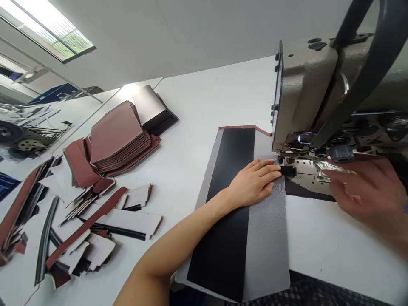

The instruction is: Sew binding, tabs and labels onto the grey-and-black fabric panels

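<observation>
Feeding step, seemingly: pressing panel flat on table with left hand, grip spread, clasping nothing, fingertips close under the sewing machine. Reaching in right of the machine with blurred right hand; cannot tell its grip. Next, calling for an even push under the machine, fingertips kept clear. Brown stack well left of the machine.

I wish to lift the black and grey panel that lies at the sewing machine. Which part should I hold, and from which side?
Probably take the panel by its near edge, from the person's side: that edge seems to overhang the table, so fingers can slip beneath. The far end sits under the sewing machine, with the left hand flat on it.
</observation>
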The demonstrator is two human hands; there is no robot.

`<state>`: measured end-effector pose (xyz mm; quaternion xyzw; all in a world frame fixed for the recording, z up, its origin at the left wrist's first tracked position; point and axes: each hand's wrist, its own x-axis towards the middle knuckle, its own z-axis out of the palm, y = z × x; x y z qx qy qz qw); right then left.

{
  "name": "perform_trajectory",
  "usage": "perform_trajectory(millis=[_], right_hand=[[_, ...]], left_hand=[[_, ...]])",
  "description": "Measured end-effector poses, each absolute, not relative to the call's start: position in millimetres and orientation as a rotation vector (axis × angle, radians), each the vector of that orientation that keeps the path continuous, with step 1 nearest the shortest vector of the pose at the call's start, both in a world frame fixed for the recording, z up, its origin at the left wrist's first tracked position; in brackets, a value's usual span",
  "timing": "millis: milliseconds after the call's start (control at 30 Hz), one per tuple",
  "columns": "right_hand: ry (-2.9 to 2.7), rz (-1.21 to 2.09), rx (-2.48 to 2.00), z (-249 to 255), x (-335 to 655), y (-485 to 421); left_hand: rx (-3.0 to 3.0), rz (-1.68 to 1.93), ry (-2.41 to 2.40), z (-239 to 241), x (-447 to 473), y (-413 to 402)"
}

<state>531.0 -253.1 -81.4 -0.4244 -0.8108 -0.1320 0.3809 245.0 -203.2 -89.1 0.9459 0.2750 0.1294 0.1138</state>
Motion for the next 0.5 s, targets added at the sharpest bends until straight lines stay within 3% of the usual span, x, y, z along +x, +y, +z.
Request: perform_trajectory(millis=[100,300,500], right_hand=[[-2.341,-0.180,-0.873,-85.0,521.2,-257.0],[-2.481,0.078,-1.010,-101.1,502.4,-240.7],[-2.420,0.035,-1.048,-107.8,504.3,-228.6]], left_hand=[[2.773,0.385,0.820,-88.7,245.4,-203.3],[2.781,0.363,0.824,-89.5,245.2,-201.9],[2.774,0.390,0.831,-90.1,248.4,-188.8]])
